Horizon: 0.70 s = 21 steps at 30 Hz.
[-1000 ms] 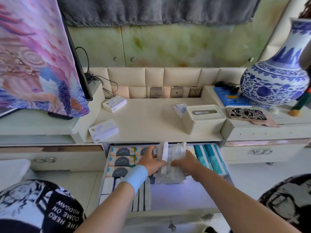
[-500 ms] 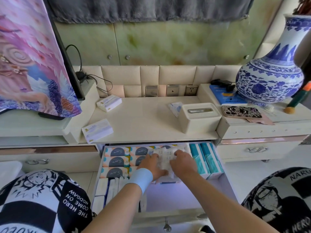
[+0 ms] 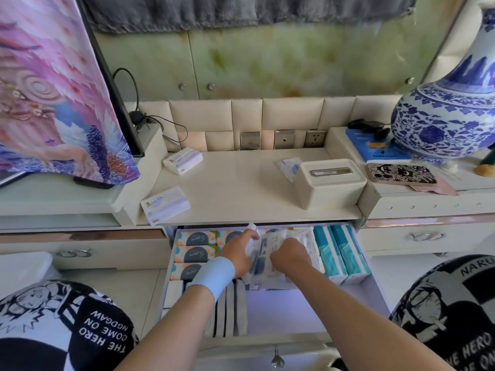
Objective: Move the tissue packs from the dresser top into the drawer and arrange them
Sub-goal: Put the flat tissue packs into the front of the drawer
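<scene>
Tissue pack (image 3: pixel 270 253), the clear-wrapped one, is down in the drawer (image 3: pixel 372 287) under both hands, wedged between the patterned packs (image 3: pixel 192 254) on its left and the teal packs (image 3: pixel 340 253) on its right. My left hand (image 3: pixel 238 253) has fingers curled round its left edge. My right hand (image 3: pixel 288 257) is curled over its right side, gripping the wrap. Its long axis runs front to back, parallel to the teal ones, so I reckon it only needs pressing flat. The next white pack (image 3: pixel 164 205) lies crosswise on the dresser top (image 3: pixel 241 188), up and left, so my left hand is nearer.
</scene>
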Each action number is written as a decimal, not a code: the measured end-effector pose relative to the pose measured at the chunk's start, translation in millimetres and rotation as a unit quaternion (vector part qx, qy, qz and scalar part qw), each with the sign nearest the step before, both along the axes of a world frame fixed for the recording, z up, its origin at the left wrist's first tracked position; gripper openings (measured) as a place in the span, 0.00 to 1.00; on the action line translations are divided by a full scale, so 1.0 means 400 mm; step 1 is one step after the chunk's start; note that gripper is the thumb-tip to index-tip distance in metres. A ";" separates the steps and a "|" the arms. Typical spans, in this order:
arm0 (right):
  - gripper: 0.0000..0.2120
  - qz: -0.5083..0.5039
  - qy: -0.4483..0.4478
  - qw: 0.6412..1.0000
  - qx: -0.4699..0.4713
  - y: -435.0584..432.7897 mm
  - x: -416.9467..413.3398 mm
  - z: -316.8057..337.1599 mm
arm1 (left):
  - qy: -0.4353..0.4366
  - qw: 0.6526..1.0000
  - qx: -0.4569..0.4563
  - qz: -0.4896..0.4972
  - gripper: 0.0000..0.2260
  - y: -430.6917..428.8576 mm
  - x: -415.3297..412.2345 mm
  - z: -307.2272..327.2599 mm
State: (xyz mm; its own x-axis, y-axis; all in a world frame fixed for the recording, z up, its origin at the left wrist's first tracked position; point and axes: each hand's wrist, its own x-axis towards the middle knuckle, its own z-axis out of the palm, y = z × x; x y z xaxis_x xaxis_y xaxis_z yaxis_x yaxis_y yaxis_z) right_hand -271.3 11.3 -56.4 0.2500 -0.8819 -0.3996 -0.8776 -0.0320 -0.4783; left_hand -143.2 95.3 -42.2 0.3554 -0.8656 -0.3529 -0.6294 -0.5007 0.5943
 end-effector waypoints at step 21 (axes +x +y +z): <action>0.12 0.155 0.024 0.988 -0.015 0.062 -0.101 0.137 | 0.039 0.979 0.157 -0.122 0.15 0.133 -0.080 -0.026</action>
State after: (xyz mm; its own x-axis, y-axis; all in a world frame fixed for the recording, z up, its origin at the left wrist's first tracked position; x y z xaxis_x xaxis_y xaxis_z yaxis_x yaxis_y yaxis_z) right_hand -311.6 36.2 -1.7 0.4914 -0.7777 -0.3921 -0.8448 -0.3161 -0.4318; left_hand -175.1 148.4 -52.6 0.1131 -0.7656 -0.6333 -0.7119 -0.5071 0.4858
